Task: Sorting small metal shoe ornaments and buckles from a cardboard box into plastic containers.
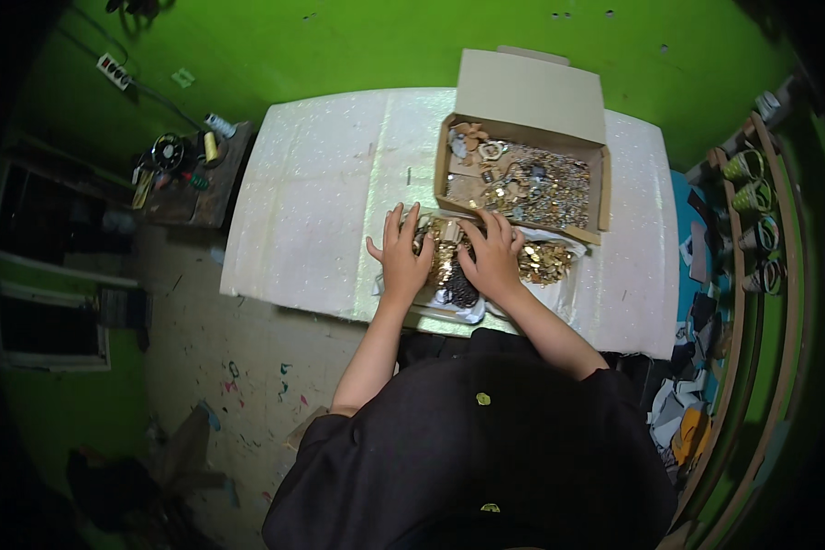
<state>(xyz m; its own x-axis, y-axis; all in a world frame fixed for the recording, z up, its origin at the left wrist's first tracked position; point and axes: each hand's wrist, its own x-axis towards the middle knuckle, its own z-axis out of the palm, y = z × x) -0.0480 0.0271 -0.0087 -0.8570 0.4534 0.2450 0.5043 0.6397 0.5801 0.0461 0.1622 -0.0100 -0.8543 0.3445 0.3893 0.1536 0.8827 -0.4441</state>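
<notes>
Lying spread wide over gold pieces (446,247), the left hand (401,258) and right hand (493,263) sit near 1 open box (529,92).

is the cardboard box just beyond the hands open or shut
Open: the cardboard box has its lid raised at the back, and the small shiny pieces inside show from above.

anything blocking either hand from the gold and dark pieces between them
Nothing visible is: the gold and dark pieces lie uncovered between the left hand and the right hand. Whether either hand touches them is hard to tell.
</notes>
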